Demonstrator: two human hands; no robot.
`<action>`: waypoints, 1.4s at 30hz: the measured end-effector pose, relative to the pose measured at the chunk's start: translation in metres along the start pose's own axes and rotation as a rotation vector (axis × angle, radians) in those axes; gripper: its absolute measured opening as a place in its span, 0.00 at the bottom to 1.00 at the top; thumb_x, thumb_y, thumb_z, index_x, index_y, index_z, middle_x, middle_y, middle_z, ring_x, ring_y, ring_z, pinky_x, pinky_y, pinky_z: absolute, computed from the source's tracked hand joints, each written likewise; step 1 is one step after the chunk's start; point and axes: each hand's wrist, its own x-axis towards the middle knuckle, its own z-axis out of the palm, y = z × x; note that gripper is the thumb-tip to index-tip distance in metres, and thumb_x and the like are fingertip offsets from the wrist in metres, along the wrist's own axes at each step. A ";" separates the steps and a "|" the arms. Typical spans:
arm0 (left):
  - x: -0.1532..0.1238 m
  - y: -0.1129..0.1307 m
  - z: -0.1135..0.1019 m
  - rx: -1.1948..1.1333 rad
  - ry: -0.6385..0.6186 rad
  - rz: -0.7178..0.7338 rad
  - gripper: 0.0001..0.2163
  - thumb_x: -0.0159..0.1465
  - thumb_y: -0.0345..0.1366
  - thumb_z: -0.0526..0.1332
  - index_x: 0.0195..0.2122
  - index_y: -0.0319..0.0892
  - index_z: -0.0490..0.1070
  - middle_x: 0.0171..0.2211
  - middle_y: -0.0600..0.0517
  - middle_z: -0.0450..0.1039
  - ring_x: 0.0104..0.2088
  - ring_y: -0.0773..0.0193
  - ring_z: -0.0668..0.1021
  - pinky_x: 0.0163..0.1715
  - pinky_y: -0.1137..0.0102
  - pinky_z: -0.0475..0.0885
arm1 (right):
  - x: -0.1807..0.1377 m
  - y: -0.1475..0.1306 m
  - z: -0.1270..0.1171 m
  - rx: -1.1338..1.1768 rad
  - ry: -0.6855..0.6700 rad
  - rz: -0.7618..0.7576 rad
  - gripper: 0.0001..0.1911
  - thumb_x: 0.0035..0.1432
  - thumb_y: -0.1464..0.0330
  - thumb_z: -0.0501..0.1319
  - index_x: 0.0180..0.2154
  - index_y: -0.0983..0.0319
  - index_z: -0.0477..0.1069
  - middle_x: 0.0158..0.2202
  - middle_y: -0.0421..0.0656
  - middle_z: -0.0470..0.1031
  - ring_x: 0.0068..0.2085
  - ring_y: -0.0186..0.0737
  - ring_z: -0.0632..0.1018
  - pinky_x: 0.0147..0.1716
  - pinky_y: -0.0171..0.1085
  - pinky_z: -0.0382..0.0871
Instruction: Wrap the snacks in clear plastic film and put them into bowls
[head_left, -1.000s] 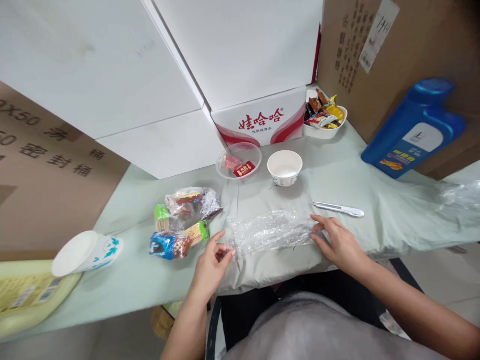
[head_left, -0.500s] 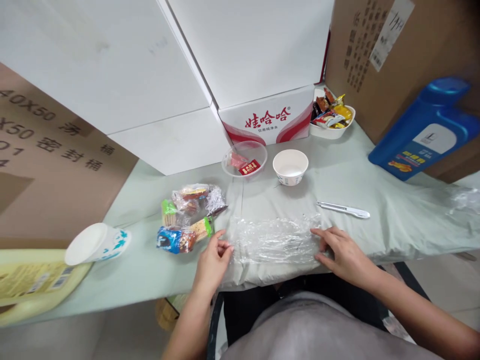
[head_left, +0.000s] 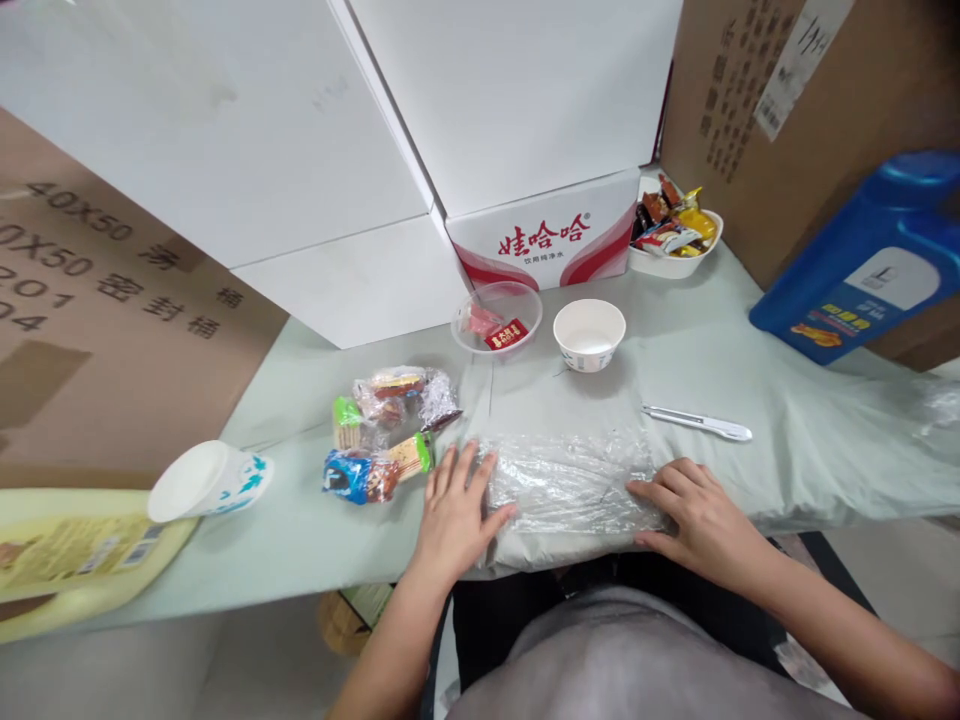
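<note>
A sheet of crinkled clear plastic film point(head_left: 566, 485) lies flat along the front of the cloth-covered table. My left hand point(head_left: 456, 515) rests at its left edge, fingers spread. At the right edge, my right hand point(head_left: 694, 520) touches the film with its fingertips, thumb apart from the fingers. Several wrapped snacks point(head_left: 360, 475) lie just left of my left hand. Beyond my right hand is a white utility knife point(head_left: 697, 423). A white paper bowl point(head_left: 589, 335) stands behind the film, beside a clear plastic bowl point(head_left: 496, 290) with a red packet and a pink one.
A tipped paper cup point(head_left: 210, 483) and a yellow jug point(head_left: 82, 560) lie at the left. White boxes point(head_left: 540, 240) line the back. A dish of packaged snacks point(head_left: 679, 265) stands at the back right, near a tilted blue bottle point(head_left: 862, 260) and a brown carton point(head_left: 720, 110).
My left hand has gone from curled fingers to spread and flat at the film's left edge. My right hand stays at the right edge. The view has shifted slightly.
</note>
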 end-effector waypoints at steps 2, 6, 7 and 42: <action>-0.004 -0.006 -0.007 -0.026 0.092 0.003 0.24 0.63 0.46 0.61 0.58 0.42 0.68 0.62 0.38 0.62 0.64 0.39 0.61 0.59 0.43 0.60 | -0.004 0.002 -0.004 0.008 0.033 0.005 0.25 0.52 0.57 0.68 0.51 0.56 0.72 0.40 0.48 0.72 0.43 0.50 0.71 0.42 0.50 0.69; -0.013 -0.013 -0.021 -0.185 0.022 0.199 0.13 0.61 0.43 0.63 0.45 0.44 0.75 0.48 0.43 0.73 0.56 0.48 0.71 0.57 0.53 0.68 | -0.008 0.004 -0.008 0.008 0.070 -0.095 0.25 0.55 0.59 0.67 0.54 0.53 0.69 0.52 0.50 0.70 0.51 0.54 0.70 0.47 0.52 0.69; -0.014 -0.014 -0.022 -0.215 -0.034 0.232 0.13 0.60 0.42 0.64 0.44 0.45 0.75 0.47 0.45 0.74 0.55 0.49 0.72 0.55 0.55 0.69 | -0.008 0.004 -0.008 0.014 0.047 -0.141 0.22 0.57 0.61 0.65 0.54 0.53 0.70 0.54 0.49 0.70 0.53 0.54 0.69 0.49 0.53 0.68; 0.012 0.040 0.017 0.054 -0.044 0.214 0.34 0.64 0.55 0.56 0.67 0.43 0.54 0.68 0.39 0.50 0.68 0.37 0.51 0.61 0.41 0.51 | 0.033 -0.008 0.031 -0.227 -0.001 -0.333 0.49 0.58 0.40 0.53 0.68 0.67 0.49 0.67 0.54 0.57 0.68 0.58 0.51 0.63 0.58 0.44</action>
